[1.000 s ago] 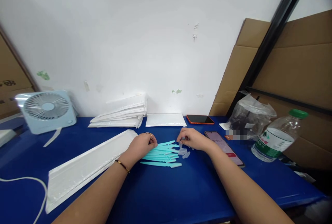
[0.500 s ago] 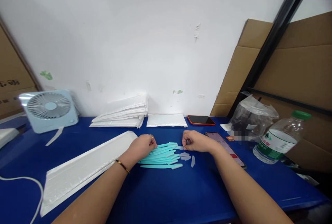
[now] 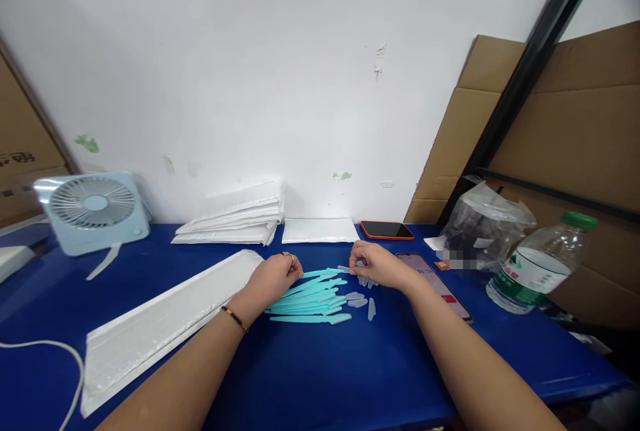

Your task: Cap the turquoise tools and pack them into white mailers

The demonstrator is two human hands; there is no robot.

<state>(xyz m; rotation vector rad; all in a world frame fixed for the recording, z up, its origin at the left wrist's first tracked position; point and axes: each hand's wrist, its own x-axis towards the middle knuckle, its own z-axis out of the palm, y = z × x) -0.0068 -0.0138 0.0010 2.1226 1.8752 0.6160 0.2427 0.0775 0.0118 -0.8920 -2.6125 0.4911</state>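
Slim turquoise eyebrow razors [image 3: 306, 308] lie side by side in a loose pile on the blue table [image 3: 320, 371]. My left hand [image 3: 274, 280] is closed at the pile's far left, pinching the handle of one razor [image 3: 321, 274] whose blade end points right. Opposite it, my right hand [image 3: 379, 264] is closed in a pinch on a small translucent blade cap [image 3: 343, 268], close to that razor's tip. Whether cap and razor touch is hard to make out. Several loose caps [image 3: 371, 309] lie right of the pile, some partly under my right hand.
A long white padded envelope [image 3: 165, 328] lies left of my left arm. More envelopes [image 3: 230, 218] are stacked by the wall, beside a white packet [image 3: 320, 230]. Two phones, one red-edged [image 3: 387, 230] and one lit [image 3: 440, 291], a water bottle [image 3: 540, 268], a plastic bag [image 3: 480, 224] and a fan [image 3: 95, 211] stand around.
Both hands have moved slightly up, away from me. The razor in my left hand now lies apart from the pile's top edge, and more loose caps show below my right hand.
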